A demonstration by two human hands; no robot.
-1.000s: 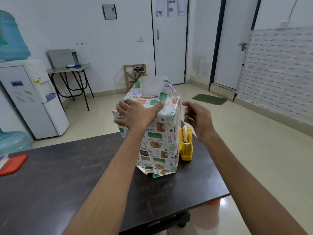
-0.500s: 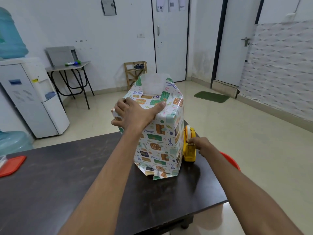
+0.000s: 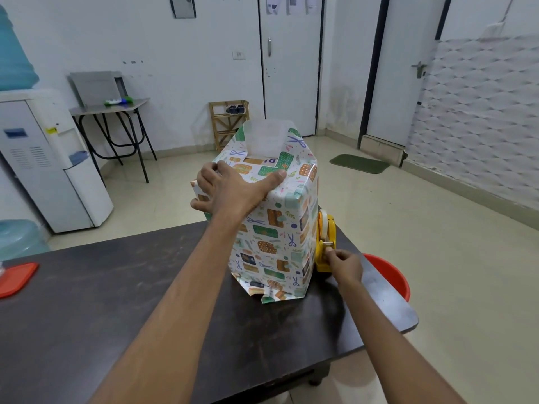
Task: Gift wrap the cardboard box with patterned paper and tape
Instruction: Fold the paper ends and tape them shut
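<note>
The paper-wrapped cardboard box [image 3: 274, 237] is stood upright on the dark surface [image 3: 116, 301], gripped at its top by the left hand [image 3: 230, 188]: fingers curled over the left edge, thumb laid flat across the fold. Immediately right of it, the yellow tape dispenser [image 3: 328, 237] is pinched at its front by the fingers of the right hand [image 3: 345, 265].

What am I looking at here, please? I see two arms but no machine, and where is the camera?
There is no machine: a person works with bare hands, and one camera worn on the head looks down at them. On the dark table stands a paper-wrapped box, its top not yet closed. The left hand grips its top edge. The right hand pinches at the yellow tape dispenser beside it. A red lid lies far left.
</note>
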